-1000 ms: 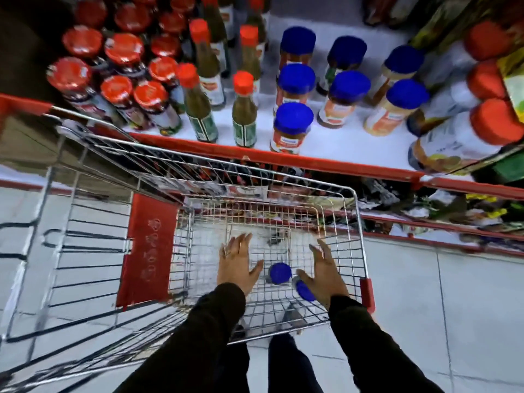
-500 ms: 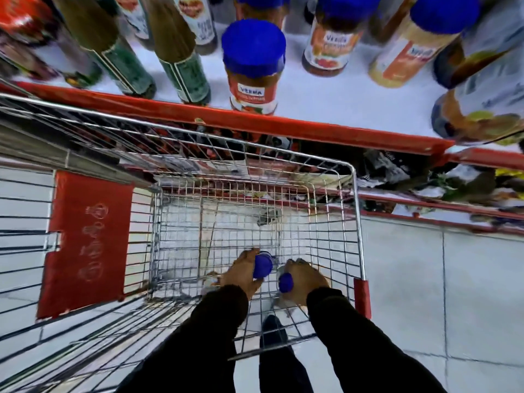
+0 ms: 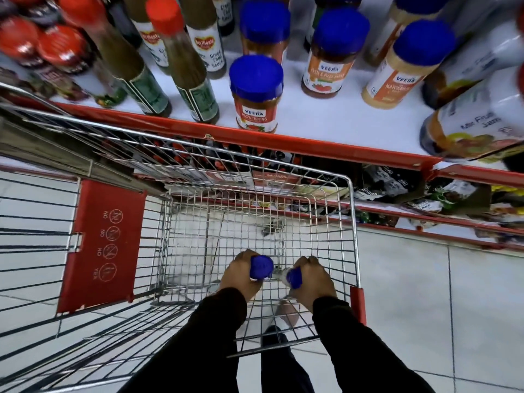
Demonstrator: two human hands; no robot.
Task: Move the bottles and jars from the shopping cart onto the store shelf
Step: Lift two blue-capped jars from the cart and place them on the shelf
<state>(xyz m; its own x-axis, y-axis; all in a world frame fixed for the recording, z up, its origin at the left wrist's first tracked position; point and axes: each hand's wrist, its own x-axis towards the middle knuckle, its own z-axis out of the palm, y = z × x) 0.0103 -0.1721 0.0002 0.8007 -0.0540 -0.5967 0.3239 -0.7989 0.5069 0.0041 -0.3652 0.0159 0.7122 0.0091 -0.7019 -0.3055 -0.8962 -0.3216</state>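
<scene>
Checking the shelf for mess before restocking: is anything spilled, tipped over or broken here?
Nothing stands out. The jars and bottles on the shelf stand upright with no spill, and each hand grips a blue-capped jar in the cart.

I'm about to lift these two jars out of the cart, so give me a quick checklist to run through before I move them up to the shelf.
1. Left hand closed around its blue-capped jar: ok.
2. Right hand closed around the second jar: ok.
3. Jar lids screwed tight: cannot tell.
4. Bare shelf space right of the pizza topping jar: ok.
5. Nothing else left in the cart basket: ok.
6. Lift path over the cart's front rim unobstructed: ok.
</scene>
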